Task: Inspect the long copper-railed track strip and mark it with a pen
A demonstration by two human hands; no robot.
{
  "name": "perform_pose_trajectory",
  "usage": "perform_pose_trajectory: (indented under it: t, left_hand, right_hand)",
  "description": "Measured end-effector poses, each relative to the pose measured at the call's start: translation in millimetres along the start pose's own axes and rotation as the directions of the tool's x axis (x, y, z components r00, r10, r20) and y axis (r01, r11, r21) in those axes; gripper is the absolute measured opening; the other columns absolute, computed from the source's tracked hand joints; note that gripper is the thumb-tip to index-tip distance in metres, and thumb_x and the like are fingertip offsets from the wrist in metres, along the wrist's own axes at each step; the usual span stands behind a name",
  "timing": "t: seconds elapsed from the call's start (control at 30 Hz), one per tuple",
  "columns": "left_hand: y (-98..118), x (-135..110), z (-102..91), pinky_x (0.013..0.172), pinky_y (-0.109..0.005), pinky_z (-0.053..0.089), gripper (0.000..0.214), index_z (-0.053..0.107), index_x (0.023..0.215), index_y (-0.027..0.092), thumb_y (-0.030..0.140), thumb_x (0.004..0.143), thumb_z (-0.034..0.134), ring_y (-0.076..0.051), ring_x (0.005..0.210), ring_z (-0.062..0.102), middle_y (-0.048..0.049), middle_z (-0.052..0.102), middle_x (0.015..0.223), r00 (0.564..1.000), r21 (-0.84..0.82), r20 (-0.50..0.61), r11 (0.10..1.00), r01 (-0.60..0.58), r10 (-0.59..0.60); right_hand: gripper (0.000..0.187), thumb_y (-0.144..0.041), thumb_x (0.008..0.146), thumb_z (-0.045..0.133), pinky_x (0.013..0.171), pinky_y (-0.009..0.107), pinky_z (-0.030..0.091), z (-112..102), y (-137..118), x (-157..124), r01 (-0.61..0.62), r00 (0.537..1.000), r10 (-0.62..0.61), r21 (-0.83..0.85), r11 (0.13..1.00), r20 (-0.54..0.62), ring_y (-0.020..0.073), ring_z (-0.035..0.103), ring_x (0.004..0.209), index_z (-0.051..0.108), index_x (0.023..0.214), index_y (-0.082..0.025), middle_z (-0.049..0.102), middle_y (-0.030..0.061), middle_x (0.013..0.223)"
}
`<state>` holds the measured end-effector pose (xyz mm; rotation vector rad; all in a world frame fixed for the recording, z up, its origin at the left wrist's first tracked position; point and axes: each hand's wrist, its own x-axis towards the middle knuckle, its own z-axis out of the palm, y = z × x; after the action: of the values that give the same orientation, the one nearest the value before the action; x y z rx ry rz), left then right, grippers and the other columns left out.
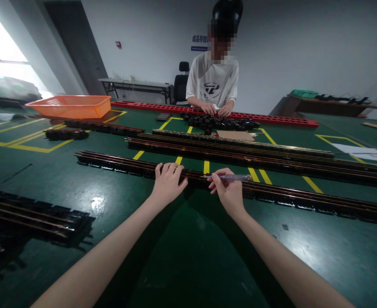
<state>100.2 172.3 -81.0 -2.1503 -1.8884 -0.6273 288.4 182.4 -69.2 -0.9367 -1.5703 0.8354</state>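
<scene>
A long black rail point(281, 193) with copper-coloured strips along its length lies crosswise in front of me on the green table. My left hand point(168, 185) is closed over its middle, with bent fingers across the strips and the thumb at the near side. Just right of it, my right hand point(228, 190) grips a screwdriver point(235, 177) with a clear handle. The screwdriver lies nearly level, and its shaft points left at the rail between my hands. Whether the tip touches the rail I cannot tell.
More long black rails point(255, 160) lie behind this one, and a stack of shorter rails point(31, 214) is at near left. An orange basket point(75, 107) stands at far left. Opposite, a person point(212, 81) handles black parts point(220, 122) by a red perforated beam point(271, 119).
</scene>
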Motion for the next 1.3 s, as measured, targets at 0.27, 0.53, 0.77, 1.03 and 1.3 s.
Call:
perform_pose_trajectory:
  t: [0.27,0.53,0.77,1.03,1.3]
  left_hand:
    - [-0.1,2.0,-1.8,0.103,-0.049,0.026,0.035,0.059,0.110,0.017,0.039,0.086,0.047,-0.028,0.110,0.050,-0.0105,0.061,0.113,1.000,-0.001,0.005,1.000,0.009,-0.009]
    - [1.4,0.6,0.1,0.102,-0.050,0.027,0.033,0.059,0.111,0.016,0.035,0.088,0.044,-0.028,0.110,0.050,-0.0117,0.061,0.114,1.000,0.043,-0.001,0.999,0.011,-0.011]
    - [2.6,-0.3,0.1,0.105,-0.051,0.024,0.036,0.055,0.119,0.016,0.026,0.088,0.041,-0.028,0.115,0.049,-0.0130,0.060,0.118,1.000,0.006,-0.017,1.000,0.012,-0.012]
    - [1.5,-1.4,0.7,0.105,-0.052,0.025,0.038,0.057,0.119,0.017,0.016,0.086,0.037,-0.027,0.115,0.049,-0.0119,0.060,0.120,0.999,0.043,-0.040,0.999,0.006,-0.005]
    - [2.5,-1.6,-3.1,0.105,-0.052,0.026,0.041,0.059,0.116,0.017,0.010,0.084,0.035,-0.028,0.116,0.049,-0.0116,0.060,0.121,0.999,0.053,-0.030,0.999,0.013,-0.012]
  right_hand:
    - [0.020,-0.037,0.085,0.057,0.041,0.020,0.051,0.2,3.2,0.2,0.008,1.000,-0.008,0.010,1.000,-0.007,0.0105,0.061,0.051,0.053,0.079,-0.018,0.064,0.0012,0.068]
    - [0.021,-0.037,0.084,0.058,0.041,0.020,0.051,1.0,0.5,0.0,-0.005,1.000,0.005,0.013,1.000,-0.016,0.0107,0.061,0.051,0.053,0.078,-0.017,0.064,0.0015,0.068]
    - [0.021,-0.038,0.084,0.058,0.040,0.020,0.052,1.1,1.2,0.0,0.008,1.000,-0.008,0.011,1.000,-0.017,0.0106,0.060,0.051,0.053,0.078,-0.018,0.064,0.0011,0.067]
    - [0.021,-0.038,0.084,0.058,0.040,0.021,0.052,0.0,-0.7,0.0,0.010,1.000,-0.010,-0.002,1.000,-0.013,0.0113,0.061,0.052,0.053,0.078,-0.018,0.065,0.0019,0.068]
    - [0.020,-0.037,0.083,0.057,0.039,0.021,0.052,0.6,0.1,-0.4,0.010,0.999,-0.010,0.006,1.000,-0.041,0.0111,0.060,0.050,0.052,0.076,-0.019,0.063,0.0011,0.066]
